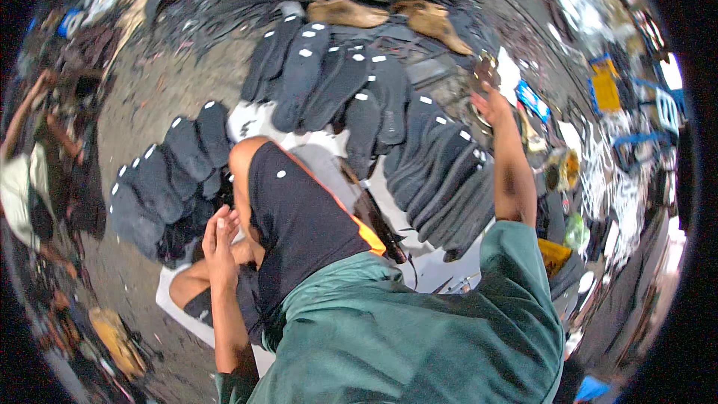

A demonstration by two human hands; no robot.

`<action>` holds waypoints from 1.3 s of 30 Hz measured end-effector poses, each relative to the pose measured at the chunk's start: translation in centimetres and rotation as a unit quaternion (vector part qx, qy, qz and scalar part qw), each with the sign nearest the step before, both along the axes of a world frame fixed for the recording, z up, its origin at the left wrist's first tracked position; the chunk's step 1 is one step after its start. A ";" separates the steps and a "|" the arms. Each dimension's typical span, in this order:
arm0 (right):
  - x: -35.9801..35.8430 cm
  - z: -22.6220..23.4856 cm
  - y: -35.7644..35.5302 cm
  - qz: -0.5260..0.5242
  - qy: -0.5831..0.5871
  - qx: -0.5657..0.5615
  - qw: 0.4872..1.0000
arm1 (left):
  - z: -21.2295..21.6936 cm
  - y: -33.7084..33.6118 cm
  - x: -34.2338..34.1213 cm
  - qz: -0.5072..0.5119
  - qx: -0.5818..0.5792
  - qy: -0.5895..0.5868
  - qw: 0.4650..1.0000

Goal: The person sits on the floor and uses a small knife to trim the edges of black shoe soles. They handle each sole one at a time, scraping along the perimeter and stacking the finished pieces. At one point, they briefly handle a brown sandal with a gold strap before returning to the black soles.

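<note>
Black rubber-like sole [299, 217], large, with an orange edge, propped on the knee beside the left hand [219, 236]; long axis running from the lap up and away toward the rows on the floor, broad face turned up, probably so as to lie open to view. Left hand at the near left edge of the sole, fingers straight and loosely together, closed on nothing; touching or merely close, not possible to tell. Right hand [486, 101] raised at full arm's reach to the far right, at a small dark object [486, 71]; clamped on it or only against it, not possible to tell. Green sleeves on both arms. Dark soles [336, 82] in overlapping rows on the floor [149, 97], each with a small white tag, long axes roughly parallel and pointing away, apparently fanned so that every tag shows. Second stack [157, 179] left of the knee. Tan shoes [348, 11] beyond the rows. Another person's arm [22, 112] at far left.
</note>
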State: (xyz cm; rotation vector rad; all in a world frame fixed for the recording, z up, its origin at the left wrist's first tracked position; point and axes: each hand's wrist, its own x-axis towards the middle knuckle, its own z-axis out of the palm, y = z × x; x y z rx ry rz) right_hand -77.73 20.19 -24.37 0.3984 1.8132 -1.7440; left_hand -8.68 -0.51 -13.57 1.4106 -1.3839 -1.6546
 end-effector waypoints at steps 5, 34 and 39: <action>16.6 6.8 -5.5 0.041 0.268 -0.032 0.962 | -1.2 6.0 12.1 0.140 -0.126 -0.222 0.957; 37.4 -5.6 -52.0 0.259 0.291 0.428 0.815 | -8.4 7.2 19.8 0.297 -0.201 -0.461 0.812; 38.2 -7.6 -54.2 0.225 0.220 0.456 0.833 | -8.5 5.4 19.5 0.274 -0.190 -0.512 0.791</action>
